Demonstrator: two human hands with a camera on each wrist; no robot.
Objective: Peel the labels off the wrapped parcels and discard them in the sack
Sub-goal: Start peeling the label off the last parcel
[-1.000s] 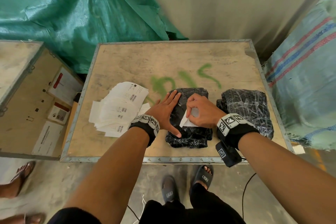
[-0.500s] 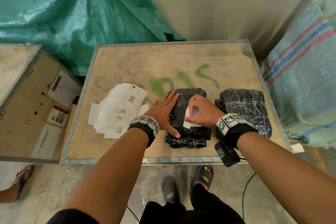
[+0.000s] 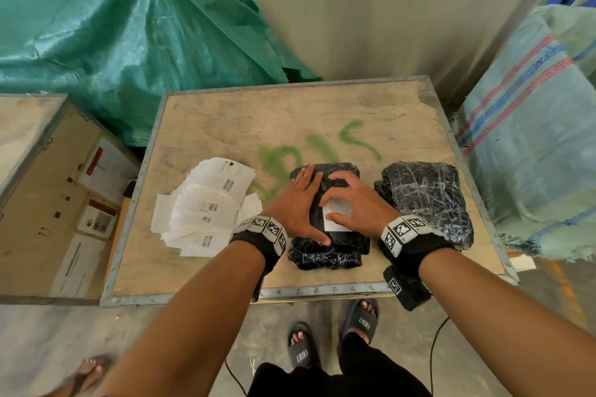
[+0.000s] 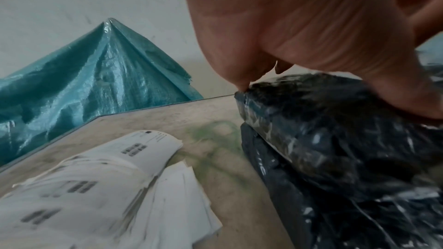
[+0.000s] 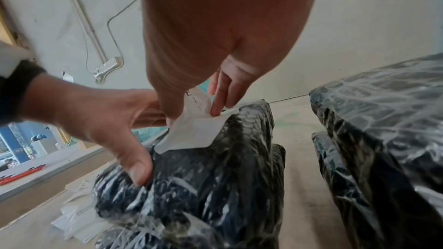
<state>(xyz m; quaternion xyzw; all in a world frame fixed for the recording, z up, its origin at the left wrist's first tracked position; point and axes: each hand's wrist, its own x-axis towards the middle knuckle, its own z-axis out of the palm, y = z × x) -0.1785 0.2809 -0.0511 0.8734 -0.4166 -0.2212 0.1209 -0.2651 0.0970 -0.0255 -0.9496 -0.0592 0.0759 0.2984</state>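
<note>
Two black film-wrapped parcels lie on the wooden crate top [image 3: 225, 126]. On the nearer, middle parcel [image 3: 329, 255] my left hand [image 3: 306, 200] presses flat with straight fingers along its left side. My right hand [image 3: 329, 209] pinches the white label [image 3: 338, 222] on the parcel's top. In the right wrist view the label [image 5: 194, 130] curls up between thumb and fingers [image 5: 218, 105], partly off the parcel [image 5: 203, 186]. The left hand [image 5: 95, 116] is beside it. The second parcel [image 3: 425, 196] lies untouched to the right. A striped woven sack [image 3: 532, 138] stands right of the crate.
A pile of white labels [image 3: 206, 203] lies on the crate's left part, also in the left wrist view [image 4: 95, 177]. A green tarp [image 3: 129, 42] lies behind. Another crate [image 3: 48, 203] stands to the left. Someone else's sandalled foot [image 3: 87, 371] shows at bottom left.
The right hand has shifted slightly over the label, which now looks flatter and more spread out on the parcel. The left hand stays pressed. The other person's foot moved.
</note>
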